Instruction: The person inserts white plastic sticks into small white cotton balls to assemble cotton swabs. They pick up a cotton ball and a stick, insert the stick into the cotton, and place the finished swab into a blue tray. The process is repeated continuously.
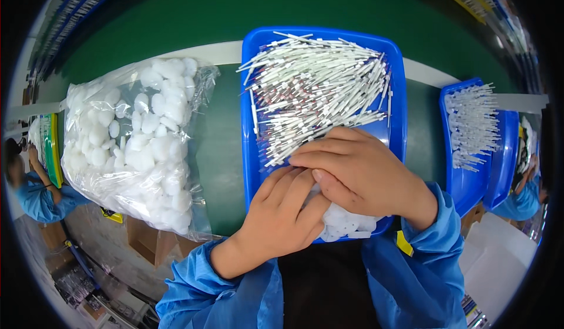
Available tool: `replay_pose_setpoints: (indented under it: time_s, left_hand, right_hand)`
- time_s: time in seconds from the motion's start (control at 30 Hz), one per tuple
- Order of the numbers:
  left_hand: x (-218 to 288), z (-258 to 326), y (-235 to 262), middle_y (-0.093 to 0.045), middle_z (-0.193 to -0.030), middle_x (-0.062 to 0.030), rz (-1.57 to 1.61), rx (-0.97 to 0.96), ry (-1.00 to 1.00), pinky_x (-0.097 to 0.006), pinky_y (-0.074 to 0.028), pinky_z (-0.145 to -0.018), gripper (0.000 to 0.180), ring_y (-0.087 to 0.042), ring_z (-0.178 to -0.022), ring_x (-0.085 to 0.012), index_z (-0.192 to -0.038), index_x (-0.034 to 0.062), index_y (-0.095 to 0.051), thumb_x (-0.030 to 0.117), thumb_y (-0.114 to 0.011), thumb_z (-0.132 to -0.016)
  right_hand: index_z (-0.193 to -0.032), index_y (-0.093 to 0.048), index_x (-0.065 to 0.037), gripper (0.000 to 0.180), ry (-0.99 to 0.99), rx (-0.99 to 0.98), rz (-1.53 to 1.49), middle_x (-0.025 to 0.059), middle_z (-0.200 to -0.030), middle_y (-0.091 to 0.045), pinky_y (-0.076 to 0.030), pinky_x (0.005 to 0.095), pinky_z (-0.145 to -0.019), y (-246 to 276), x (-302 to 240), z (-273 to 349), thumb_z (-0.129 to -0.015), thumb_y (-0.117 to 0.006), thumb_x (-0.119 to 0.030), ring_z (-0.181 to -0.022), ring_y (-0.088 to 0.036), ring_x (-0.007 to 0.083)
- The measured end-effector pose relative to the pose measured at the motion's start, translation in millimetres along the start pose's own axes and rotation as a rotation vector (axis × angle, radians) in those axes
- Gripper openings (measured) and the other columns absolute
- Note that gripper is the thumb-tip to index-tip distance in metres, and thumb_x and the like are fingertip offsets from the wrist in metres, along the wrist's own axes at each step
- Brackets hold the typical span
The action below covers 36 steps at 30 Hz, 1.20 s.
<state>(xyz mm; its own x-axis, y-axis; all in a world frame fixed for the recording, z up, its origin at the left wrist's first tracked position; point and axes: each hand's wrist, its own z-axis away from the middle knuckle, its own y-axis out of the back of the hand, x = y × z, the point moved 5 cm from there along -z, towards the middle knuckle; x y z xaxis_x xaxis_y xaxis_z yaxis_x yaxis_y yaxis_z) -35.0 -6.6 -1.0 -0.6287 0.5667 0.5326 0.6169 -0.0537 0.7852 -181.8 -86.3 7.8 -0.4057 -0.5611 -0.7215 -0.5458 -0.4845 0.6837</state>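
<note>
- The left hand (282, 214) is being held curled over the near end of a glossy blue plastic tray (254, 117), its fingers bent around a small clump of soft white cotton balls (346, 222).
- The right hand (358, 173) is being laid across the left fingers, its own fingers pressed together and flexed; what is being pinched under them cannot be told.
- The cotton balls are being kept at the tray's near edge, just beneath both hands, partly hidden by them.
- The rest of the rounded rectangular tray is being filled by a loose heap of thin white sticks (317, 88), straight and rigid, some showing reddish bands.
- A crinkled clear plastic bag (138, 147), stuffed with fluffy white cotton balls, is being rested on the green table (220, 153) to the left of the tray.
- 2 more blue trays (496, 158) with similar sticks are being stacked at the right.
- Smooth blue sleeves (437, 252) are being worn on both forearms.
</note>
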Motion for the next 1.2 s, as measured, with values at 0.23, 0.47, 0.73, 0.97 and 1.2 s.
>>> replay_pose_setpoints:
  time_s: [0.23,0.47,0.73,0.97,1.2]
  left_hand:
    - [-8.4,-3.7,8.3,-0.068,-0.121,-0.0226,-0.019,0.07,0.006,-0.052,-0.056,-0.097,0.055,-0.069,-0.108,-0.0415,-0.129,0.0018,-0.07,0.015,-0.073,-0.076]
    - [-27.5,-16.3,6.9,-0.066,-0.132,-0.0182,0.066,0.065,0.051,-0.049,-0.051,-0.105,0.06,-0.063,-0.123,-0.0386,-0.137,0.0037,-0.065,0.02,-0.074,-0.079]
    - [-30.1,-19.5,5.6,-0.062,-0.143,-0.0194,0.017,0.086,0.069,-0.049,-0.05,-0.106,0.063,-0.062,-0.128,-0.0366,-0.14,0.0047,-0.065,0.021,-0.076,-0.081]
    - [-62.0,1.8,107.8,-0.066,-0.147,-0.014,-0.387,0.281,0.102,-0.05,-0.054,-0.101,0.063,-0.067,-0.125,-0.0353,-0.141,0.0155,-0.072,0.009,-0.076,-0.078]
    - [-195.6,14.6,211.6,-0.074,-0.136,-0.0094,-0.994,0.142,0.177,-0.049,-0.05,-0.11,0.051,-0.065,-0.132,-0.0328,-0.127,0.0166,-0.078,-0.007,-0.072,-0.082]
  right_hand:
    - [-0.128,-0.075,-0.005,0.035,-0.079,0.128,0.083,0.0133,-0.129,-0.076,-0.056,0.0445,-0.097,9.0,-2.5,-14.2,-0.097,-0.072,-0.02,-0.11,-0.071,0.0341]
    - [-0.114,-0.079,-0.003,0.031,-0.145,0.139,0.14,0.0166,-0.125,-0.077,-0.052,0.0472,-0.099,50.0,8.0,41.5,-0.087,-0.074,-0.017,-0.111,-0.071,0.0393]
    - [-0.11,-0.079,-0.004,0.03,-0.099,0.117,0.098,0.0141,-0.125,-0.075,-0.052,0.0471,-0.095,14.7,4.9,43.6,-0.084,-0.076,-0.018,-0.105,-0.069,0.0368]
    - [-0.108,-0.079,-0.006,0.026,-0.053,0.171,0.167,0.0112,-0.119,-0.079,-0.05,0.0443,-0.093,24.0,4.5,45.4,-0.083,-0.076,-0.016,-0.102,-0.07,0.0338]
    - [-0.107,-0.079,-0.007,0.023,-0.035,0.235,0.094,0.0114,-0.114,-0.08,-0.051,0.044,-0.089,17.3,5.1,41.8,-0.086,-0.073,-0.012,-0.097,-0.072,0.0342]
